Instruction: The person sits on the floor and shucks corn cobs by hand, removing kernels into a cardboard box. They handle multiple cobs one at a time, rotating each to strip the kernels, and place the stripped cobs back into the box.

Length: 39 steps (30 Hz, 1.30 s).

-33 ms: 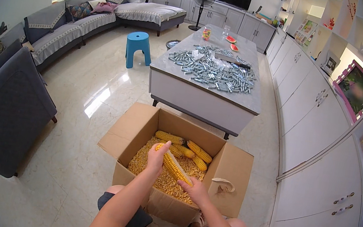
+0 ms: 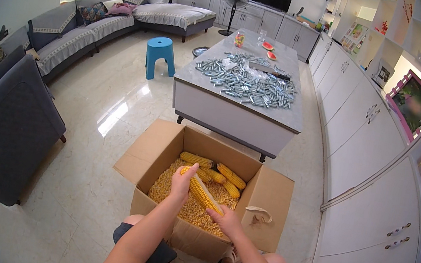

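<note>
Both of my hands hold one yellow ear of corn [image 2: 204, 192] over an open cardboard box [image 2: 163, 159]. My left hand [image 2: 181, 183] is closed round its upper end, thumb on top. At the lower right end, my right hand [image 2: 227, 223] grips the cob. A pale strip without kernels runs along the ear's upper side. Loose corn kernels [image 2: 167, 184] cover the bottom of the box. Several more ears of corn [image 2: 231, 176] lie on them at the box's far side.
Beyond the box stands a grey-topped table [image 2: 186, 77] with many small metal cylinders [image 2: 252, 87], a knife [image 2: 269, 70] and watermelon slices [image 2: 268, 46]. A blue stool [image 2: 160, 57] and grey armchair [image 2: 9, 128] are left; white cabinets [image 2: 367, 209] line the right. A curled husk-like strip [image 2: 259, 212] lies on the box's right flap.
</note>
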{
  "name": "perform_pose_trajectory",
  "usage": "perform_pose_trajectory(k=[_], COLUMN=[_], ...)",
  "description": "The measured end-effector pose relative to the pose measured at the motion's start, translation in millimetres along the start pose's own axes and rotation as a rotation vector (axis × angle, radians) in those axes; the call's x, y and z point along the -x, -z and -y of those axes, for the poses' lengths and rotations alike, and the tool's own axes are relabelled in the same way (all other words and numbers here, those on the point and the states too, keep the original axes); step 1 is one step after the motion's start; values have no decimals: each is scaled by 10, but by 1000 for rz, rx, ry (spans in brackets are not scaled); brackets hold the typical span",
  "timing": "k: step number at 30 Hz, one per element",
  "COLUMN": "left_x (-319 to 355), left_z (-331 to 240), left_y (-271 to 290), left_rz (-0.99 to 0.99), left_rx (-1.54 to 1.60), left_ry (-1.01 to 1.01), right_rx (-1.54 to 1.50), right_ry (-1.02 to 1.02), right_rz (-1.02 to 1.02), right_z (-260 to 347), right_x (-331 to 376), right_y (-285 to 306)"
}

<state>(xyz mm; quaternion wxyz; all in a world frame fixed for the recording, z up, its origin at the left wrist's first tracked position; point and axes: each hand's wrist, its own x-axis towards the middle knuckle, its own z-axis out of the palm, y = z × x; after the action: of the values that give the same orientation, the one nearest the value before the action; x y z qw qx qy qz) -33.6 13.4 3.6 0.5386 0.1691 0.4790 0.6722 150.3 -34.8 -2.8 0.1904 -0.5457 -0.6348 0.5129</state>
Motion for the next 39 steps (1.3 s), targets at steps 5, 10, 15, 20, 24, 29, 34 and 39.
perform_pose_trajectory(k=[5, 10, 15, 20, 24, 29, 34, 39], left_x=[-31, -105, -90, -123, -123, -113, -216, -193], left_z=[-21, 56, 14, 1, 23, 58, 131, 84], left_y=[70, 103, 104, 128, 114, 99, 207, 216], left_rz=[90, 7, -27, 74, 3, -43, -57, 51], left_rx=[245, 65, 54, 257, 121, -36, -98, -1], left_ry=[124, 23, 95, 202, 96, -34, -7, 135], right_rx=[-54, 99, 163, 65, 129, 195, 252, 148], right_ry=[-10, 0, -22, 1, -2, 7, 14, -25], right_rz=[13, 4, -3, 17, -9, -34, -53, -10], right_z=[81, 55, 67, -44, 41, 58, 80, 58], right_x=[16, 20, 37, -37, 3, 41, 77, 43], right_y=[1, -20, -41, -51, -44, -34, -35, 11])
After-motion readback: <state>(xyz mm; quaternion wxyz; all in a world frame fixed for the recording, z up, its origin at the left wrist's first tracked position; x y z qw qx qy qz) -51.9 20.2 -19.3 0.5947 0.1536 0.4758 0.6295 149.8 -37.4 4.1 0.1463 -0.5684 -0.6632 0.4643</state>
